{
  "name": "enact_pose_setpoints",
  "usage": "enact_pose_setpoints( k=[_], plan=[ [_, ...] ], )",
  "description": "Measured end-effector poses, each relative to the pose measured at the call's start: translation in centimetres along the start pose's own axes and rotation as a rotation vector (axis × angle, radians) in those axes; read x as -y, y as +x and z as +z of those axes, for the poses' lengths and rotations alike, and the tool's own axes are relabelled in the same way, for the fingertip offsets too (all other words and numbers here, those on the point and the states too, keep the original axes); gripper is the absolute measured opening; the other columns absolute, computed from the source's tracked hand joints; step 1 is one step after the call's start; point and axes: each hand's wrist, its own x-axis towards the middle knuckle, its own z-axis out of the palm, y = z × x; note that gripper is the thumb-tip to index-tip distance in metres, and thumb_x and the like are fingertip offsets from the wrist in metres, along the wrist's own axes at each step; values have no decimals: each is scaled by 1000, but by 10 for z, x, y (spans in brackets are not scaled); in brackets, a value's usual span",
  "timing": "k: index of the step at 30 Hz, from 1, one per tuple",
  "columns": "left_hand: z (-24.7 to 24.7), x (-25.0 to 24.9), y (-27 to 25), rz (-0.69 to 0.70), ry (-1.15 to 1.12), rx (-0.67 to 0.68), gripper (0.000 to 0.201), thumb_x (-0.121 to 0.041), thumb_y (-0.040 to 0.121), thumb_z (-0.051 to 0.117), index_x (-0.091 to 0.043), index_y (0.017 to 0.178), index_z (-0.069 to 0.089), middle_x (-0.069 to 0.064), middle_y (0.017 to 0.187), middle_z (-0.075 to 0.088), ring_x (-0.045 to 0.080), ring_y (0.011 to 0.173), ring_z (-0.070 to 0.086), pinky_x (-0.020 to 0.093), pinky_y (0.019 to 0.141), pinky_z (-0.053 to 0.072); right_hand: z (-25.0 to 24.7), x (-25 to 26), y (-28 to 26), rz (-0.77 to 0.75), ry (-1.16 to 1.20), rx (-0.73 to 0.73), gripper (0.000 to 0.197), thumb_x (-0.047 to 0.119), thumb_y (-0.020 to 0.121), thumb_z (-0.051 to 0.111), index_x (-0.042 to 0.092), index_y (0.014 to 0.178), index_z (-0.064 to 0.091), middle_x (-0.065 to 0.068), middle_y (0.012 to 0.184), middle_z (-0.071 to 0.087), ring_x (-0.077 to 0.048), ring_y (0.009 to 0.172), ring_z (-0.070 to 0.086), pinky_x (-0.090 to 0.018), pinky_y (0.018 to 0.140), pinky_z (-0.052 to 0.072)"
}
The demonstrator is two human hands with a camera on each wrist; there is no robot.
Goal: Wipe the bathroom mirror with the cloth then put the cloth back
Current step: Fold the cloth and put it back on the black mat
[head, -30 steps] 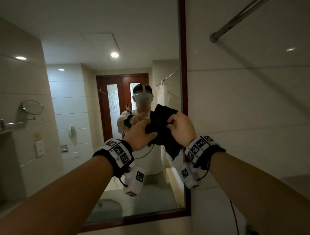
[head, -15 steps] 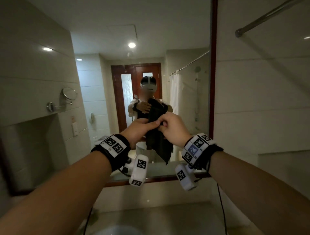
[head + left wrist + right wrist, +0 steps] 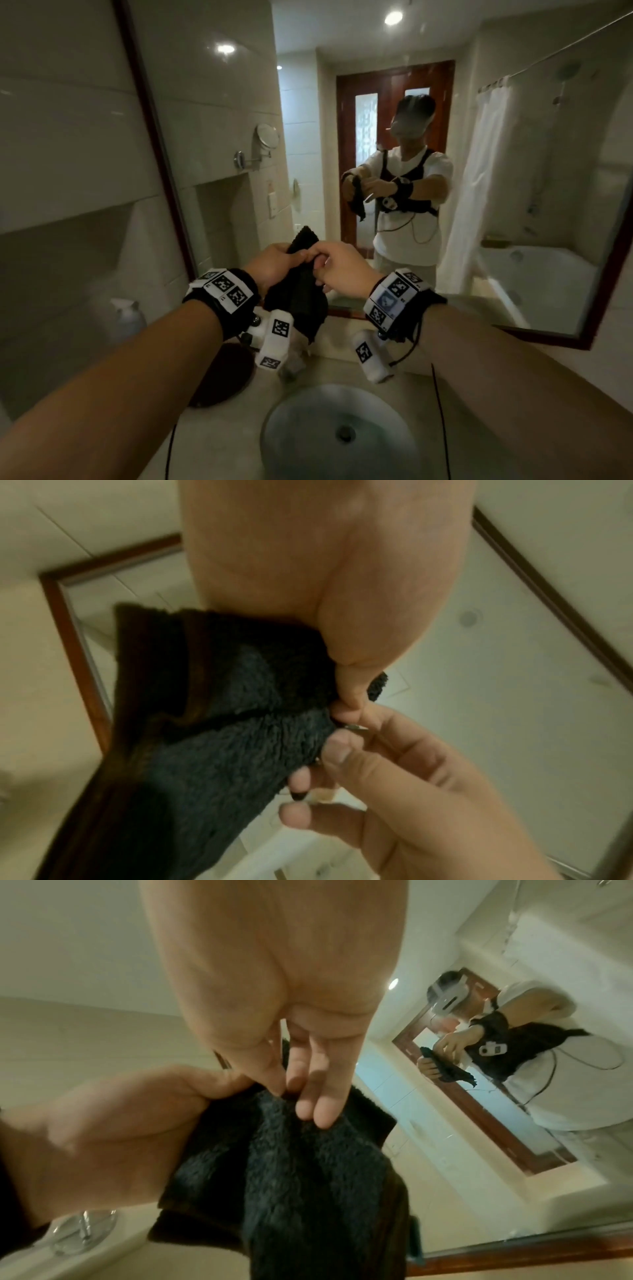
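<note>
- Down and away from the glass we've come: our hands held the cloth [image 3: 297,294] up by the mirror's right edge a second ago, and now they hang low over the sink [image 3: 342,431], with the mirror [image 3: 404,144] well beyond them.
- Left hand [image 3: 274,267] is curled tight round the cloth's top, one corner poking up past the knuckles, the rest hanging below the wrist.
- Right hand [image 3: 339,270] pinches an edge between thumb and fingertips [image 3: 318,1115], right against the left hand; the other fingers are loosely bent.
- From the left wrist the cloth [image 3: 219,723] looks folded in layers, thick and fluffy.
- We judge this is tidying the cloth for the put-back, though we can't see if the wiping is done.
- To do it well: keep the left grip firm as the anchor, let the right slide along the edge to square the fold.
- Keep the hanging tail clear of the sink below our hands, so it stays dry.
- Where the cloth belongs, we can't tell from here.
</note>
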Motion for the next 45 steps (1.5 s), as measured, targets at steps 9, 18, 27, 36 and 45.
enact_pose_setpoints(
  k=[9, 18, 27, 36, 45],
  plan=[
    [-90, 56, 15, -125, 231, -121, 18, -26, 100, 56, -14, 105, 68, 9, 104, 72, 26, 98, 68, 37, 92, 54, 82, -55, 91, 7, -91, 319, 83, 17, 76, 79, 19, 147, 35, -4, 143, 43, -20, 131, 41, -34, 107, 37],
    [-153, 130, 23, -221, 285, -177, 20, -24, 100, 56, -10, 103, 70, 6, 95, 73, 16, 84, 69, 34, 88, 55, 187, -90, 128, 102, 96, 479, 30, 18, 83, 75, 6, 109, 65, -10, 107, 69, -26, 102, 65, -33, 86, 49],
    [-225, 269, 75, -375, 76, -167, 26, -28, 99, 57, -7, 112, 65, 12, 108, 70, 29, 101, 67, 42, 98, 51, 289, -120, 164, 380, 136, 322, 12, 8, 92, 63, 1, 102, 65, -19, 103, 67, -35, 95, 66, -47, 83, 57],
    [-291, 416, 149, -457, -99, 35, 44, -39, 100, 51, -19, 139, 49, 5, 136, 57, 27, 122, 56, 46, 109, 42, 398, -165, 221, 744, 140, 354, 36, 16, 100, 53, 10, 135, 53, -12, 131, 56, -31, 112, 58, -18, 56, 55],
    [-293, 491, 176, -556, -44, 137, 58, -40, 103, 44, -22, 154, 25, 2, 148, 40, 24, 135, 42, 34, 112, 35, 462, -225, 225, 850, 90, 456, 37, 17, 102, 49, 18, 139, 52, -3, 128, 56, -21, 101, 63, -31, 65, 61]
  ],
)
